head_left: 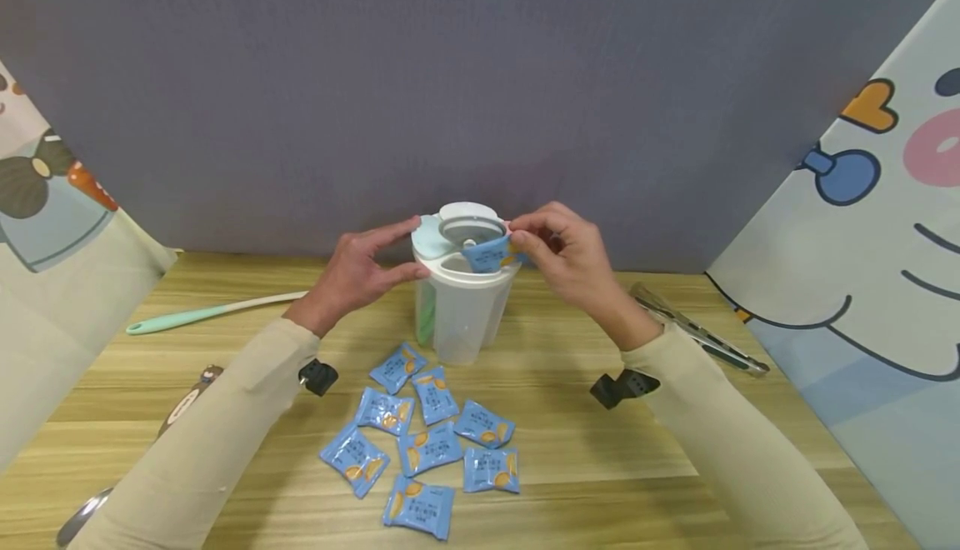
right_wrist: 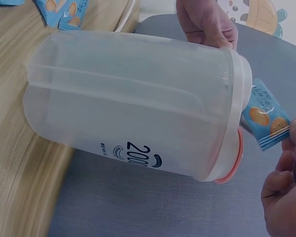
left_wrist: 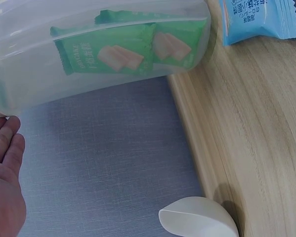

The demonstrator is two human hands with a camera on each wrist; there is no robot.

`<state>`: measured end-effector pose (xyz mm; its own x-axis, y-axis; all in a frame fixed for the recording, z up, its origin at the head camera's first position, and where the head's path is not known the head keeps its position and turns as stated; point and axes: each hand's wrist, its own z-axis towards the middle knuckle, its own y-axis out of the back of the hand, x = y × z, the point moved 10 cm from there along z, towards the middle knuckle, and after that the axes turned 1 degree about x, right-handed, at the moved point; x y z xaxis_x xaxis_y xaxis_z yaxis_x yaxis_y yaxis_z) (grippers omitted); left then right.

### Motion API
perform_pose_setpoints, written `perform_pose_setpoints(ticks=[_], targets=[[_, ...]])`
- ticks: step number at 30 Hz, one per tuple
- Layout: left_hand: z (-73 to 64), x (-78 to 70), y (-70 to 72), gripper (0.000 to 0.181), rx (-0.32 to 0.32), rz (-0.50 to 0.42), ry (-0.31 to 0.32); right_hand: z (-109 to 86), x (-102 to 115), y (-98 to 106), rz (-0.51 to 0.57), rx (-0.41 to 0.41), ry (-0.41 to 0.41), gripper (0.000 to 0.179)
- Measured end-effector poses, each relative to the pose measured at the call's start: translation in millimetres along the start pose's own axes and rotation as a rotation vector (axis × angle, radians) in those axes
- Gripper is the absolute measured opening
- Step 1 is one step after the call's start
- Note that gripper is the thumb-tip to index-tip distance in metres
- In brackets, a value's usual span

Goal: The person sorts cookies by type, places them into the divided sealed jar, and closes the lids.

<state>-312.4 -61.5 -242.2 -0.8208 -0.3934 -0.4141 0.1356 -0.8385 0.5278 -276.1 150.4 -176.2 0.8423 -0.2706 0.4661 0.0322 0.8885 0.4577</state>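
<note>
One blue snack pkt (head_left: 485, 257) is at the top of a tall frosted canister (head_left: 457, 325), over an uncovered section of its white lid (head_left: 480, 278). The person's R hand (head_left: 567, 257) pinches the pkt's outer end btw thumb & fingers. L hand (head_left: 360, 273) rests against the lid's other side, thumb & fingers spread. Progress: at least 2 green snack pkts (left_wrist: 108, 49) are already inside, seen thru the wall; no blue ones can be made out in there, tho frosting may hide some. The held pkt isn't in yet. 8 loose blue pkts (head_left: 430, 447) lie on the wood-grain table (head_left: 562, 467) in front, so the blue set looks barely begun. Further out: aqua-handled ladle (head_left: 183, 320) on L, metal tongs (head_left: 731, 353) on R.
</note>
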Motion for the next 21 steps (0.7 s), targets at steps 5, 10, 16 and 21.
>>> perform_pose_setpoints(ticks=[5, 10, 16, 21], targets=[[0.7, -0.7, 0.6, 0.068, -0.005, 0.001, -0.01, 1.7, -0.5, -0.4, -0.014, -0.004, -0.004, 0.009], [0.7, -0.5, 0.0, 0.068, 0.001, 0.002, -0.003, 0.7, 0.3, -1.1, -0.019, -0.005, 0.007, 0.009], [-0.3, 1.1, -0.4, 0.068, 0.008, 0.007, 0.015, -7.3, 1.3, -3.1, 0.0, 0.005, 0.003, 0.01], [-0.1, 0.2, -0.3, 0.068, 0.005, 0.004, 0.005, -20.7, 2.0, -6.7, 0.005, 0.02, -0.028, 0.011]])
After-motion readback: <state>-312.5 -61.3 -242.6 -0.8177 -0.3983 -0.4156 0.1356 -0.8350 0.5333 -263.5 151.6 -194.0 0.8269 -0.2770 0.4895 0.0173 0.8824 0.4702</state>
